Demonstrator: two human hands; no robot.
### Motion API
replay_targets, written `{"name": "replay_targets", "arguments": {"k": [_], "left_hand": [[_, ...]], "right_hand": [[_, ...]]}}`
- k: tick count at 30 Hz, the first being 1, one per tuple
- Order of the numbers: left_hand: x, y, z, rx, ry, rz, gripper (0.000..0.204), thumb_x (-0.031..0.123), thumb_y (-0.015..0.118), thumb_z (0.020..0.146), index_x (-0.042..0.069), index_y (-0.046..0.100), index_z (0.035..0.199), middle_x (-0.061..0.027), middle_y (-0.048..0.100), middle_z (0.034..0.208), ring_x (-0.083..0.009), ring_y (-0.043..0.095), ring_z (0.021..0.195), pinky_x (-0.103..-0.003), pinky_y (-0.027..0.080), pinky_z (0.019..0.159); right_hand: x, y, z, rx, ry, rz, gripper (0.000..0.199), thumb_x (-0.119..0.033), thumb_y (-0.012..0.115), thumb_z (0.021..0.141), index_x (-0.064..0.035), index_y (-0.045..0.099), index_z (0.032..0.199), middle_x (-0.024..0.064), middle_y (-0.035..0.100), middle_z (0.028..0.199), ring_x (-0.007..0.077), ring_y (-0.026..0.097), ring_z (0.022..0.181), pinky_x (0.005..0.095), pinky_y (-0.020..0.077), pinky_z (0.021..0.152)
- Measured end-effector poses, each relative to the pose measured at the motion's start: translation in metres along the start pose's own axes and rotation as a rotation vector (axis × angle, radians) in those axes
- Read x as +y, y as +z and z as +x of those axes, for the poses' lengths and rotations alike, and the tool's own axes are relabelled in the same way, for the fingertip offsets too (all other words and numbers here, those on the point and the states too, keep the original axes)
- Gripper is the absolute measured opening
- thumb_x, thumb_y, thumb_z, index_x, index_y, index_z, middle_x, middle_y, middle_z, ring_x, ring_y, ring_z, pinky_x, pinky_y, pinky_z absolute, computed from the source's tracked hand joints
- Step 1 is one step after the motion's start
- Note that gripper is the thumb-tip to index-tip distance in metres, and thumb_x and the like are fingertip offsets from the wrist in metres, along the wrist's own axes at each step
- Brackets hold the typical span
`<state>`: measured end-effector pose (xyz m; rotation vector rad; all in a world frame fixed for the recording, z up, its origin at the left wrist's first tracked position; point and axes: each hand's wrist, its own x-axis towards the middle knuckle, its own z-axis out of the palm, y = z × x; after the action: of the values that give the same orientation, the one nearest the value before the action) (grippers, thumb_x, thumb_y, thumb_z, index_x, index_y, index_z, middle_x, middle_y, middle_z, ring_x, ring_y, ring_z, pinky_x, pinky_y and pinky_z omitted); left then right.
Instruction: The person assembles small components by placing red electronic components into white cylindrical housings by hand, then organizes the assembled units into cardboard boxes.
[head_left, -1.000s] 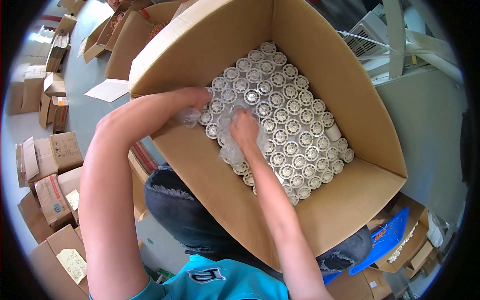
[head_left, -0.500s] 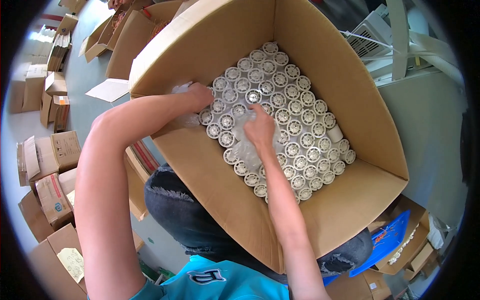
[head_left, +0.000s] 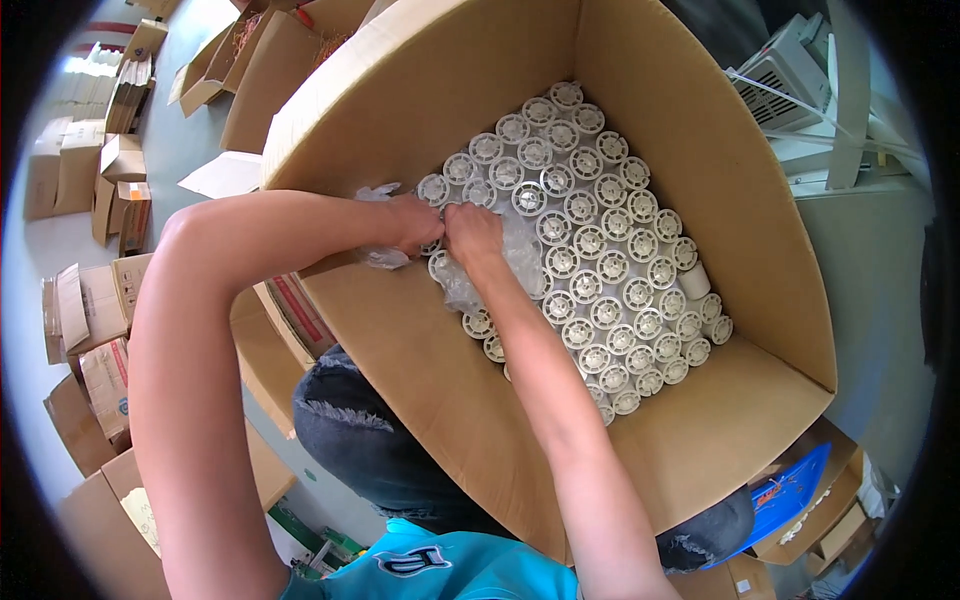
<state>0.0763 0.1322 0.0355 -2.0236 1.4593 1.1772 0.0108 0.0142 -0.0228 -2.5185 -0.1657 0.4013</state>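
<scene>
Both hands reach down into a large open brown cardboard box (head_left: 420, 330) whose floor is packed with tight rows of white round plastic spools (head_left: 600, 250) standing on end, their spoked tops facing up. The left hand (head_left: 415, 222) and the right hand (head_left: 472, 235) meet at the near left corner of the spool layer, almost touching each other. Between and under them lies a crumpled sheet of clear plastic film (head_left: 505, 262), which spreads over a few spools just right of the right hand and also bunches up against the box wall to the left of the left hand. The left hand's fingers are curled together, pinching the film at the edge of the spools. The right hand's fingers are bent down onto the film, though whether they actually clamp it I cannot tell, since the back of the hand hides them. Outside the box, smaller brown cardboard cartons (head_left: 95, 330) lie scattered on the grey floor (head_left: 60, 250) at the left, and a blue flat sheet (head_left: 790, 490) rests in an open carton at the lower right.
</scene>
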Motion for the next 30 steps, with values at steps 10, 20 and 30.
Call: {"name": "replay_targets", "arguments": {"k": [10,20,30], "left_hand": [[0.003,0.014,0.018,-0.08,-0.097,0.034,0.028,0.017,0.071,0.065,0.005,0.065,0.09,-0.0134,0.067,0.09,-0.0328,0.065,0.085,-0.044,0.053,0.071],[0.002,0.003,0.008,-0.09,-0.032,-0.134,0.027,0.018,0.071,0.06,0.001,0.065,0.08,-0.0179,0.065,0.083,-0.0361,0.063,0.084,-0.044,0.051,0.071],[0.0,0.0,0.008,-0.004,-0.018,0.046,0.033,0.024,0.074,0.061,0.001,0.066,0.084,-0.0167,0.067,0.086,-0.0347,0.065,0.085,-0.044,0.052,0.075]], "right_hand": [[0.011,-0.012,-0.023,0.177,-0.037,0.306,0.017,-0.009,0.061,0.073,-0.0036,0.065,0.088,0.0185,0.064,0.093,0.0396,0.062,0.088,0.0464,0.0499,0.076],[0.0,-0.005,-0.022,0.106,0.086,0.194,0.017,-0.007,0.058,0.074,-0.0048,0.063,0.091,0.0167,0.067,0.089,0.0357,0.064,0.085,0.046,0.051,0.074],[0.0,-0.006,-0.007,-0.057,0.151,0.202,0.016,-0.009,0.059,0.076,-0.0032,0.065,0.09,0.0155,0.065,0.096,0.0347,0.063,0.091,0.0446,0.0506,0.075]]}}
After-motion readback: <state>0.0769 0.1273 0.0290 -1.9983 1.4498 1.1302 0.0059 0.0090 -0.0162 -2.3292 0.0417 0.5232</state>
